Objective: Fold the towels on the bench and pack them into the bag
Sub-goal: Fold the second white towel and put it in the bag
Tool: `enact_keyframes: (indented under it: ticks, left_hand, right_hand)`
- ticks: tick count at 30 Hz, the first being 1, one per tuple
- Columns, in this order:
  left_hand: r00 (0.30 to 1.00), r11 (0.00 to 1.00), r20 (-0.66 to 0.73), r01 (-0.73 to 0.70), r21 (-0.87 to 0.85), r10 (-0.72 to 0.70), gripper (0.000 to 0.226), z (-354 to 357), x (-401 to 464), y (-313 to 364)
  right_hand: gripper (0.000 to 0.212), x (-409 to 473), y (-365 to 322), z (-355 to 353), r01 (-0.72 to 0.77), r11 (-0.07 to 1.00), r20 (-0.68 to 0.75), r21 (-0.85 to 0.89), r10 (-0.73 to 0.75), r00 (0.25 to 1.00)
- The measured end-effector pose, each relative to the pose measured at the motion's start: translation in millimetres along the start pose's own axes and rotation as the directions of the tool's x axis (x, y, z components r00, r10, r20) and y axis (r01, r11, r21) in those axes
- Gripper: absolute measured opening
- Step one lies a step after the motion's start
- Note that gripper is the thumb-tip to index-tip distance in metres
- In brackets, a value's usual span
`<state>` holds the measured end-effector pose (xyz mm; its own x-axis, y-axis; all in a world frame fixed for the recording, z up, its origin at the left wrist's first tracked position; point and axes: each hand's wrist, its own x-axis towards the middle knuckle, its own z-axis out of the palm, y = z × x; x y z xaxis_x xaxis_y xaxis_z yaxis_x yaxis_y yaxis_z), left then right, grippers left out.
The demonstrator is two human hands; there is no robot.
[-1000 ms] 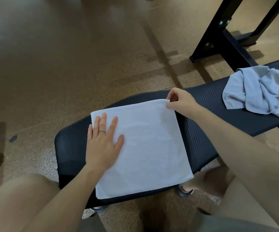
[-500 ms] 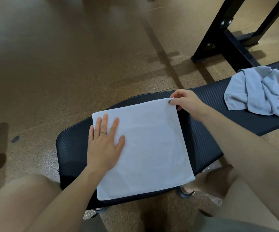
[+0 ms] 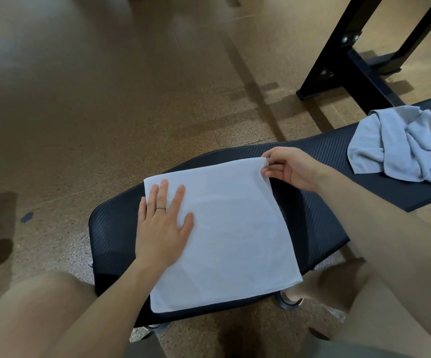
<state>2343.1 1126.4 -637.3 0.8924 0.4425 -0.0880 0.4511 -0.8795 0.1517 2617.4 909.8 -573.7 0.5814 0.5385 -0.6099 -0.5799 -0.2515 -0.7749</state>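
Brown gym flooring surrounds the black bench [image 3: 320, 161]. At its near end, the left hand [image 3: 161, 228] lies flat, pinning the white towel [image 3: 232, 233], while the right hand [image 3: 290, 167] pinches its far corner, probably to fold it. A crumpled towel [image 3: 400, 146] waits at the far end.

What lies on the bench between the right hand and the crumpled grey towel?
Head view: only bare black bench padding between the right hand and the crumpled grey towel.

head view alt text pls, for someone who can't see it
A person seated at a black bench presses the left hand flat on a white towel spread square on it, while the right hand pinches the towel's far right corner. A crumpled grey towel lies further along the bench; no bag is in view.
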Motion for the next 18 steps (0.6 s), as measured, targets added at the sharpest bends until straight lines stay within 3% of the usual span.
enact_keyframes:
  ticks: [11, 18]
  left_hand:
    - [1.000, 1.000, 0.005, 0.003, 0.004, -0.003, 0.068, -0.9, -0.4, -0.2]
    - [1.000, 1.000, 0.000, -0.002, -0.008, 0.002, 0.068, -1.3, -0.6, 0.6]
  right_hand:
    - [0.016, 1.8, 7.7, -2.8, 0.077, 0.985, -0.087, -0.153, -0.091, 0.992]
    - [0.017, 0.4, 10.3, 0.7, 0.109, 0.983, -0.118, -0.148, -0.127, 0.985]
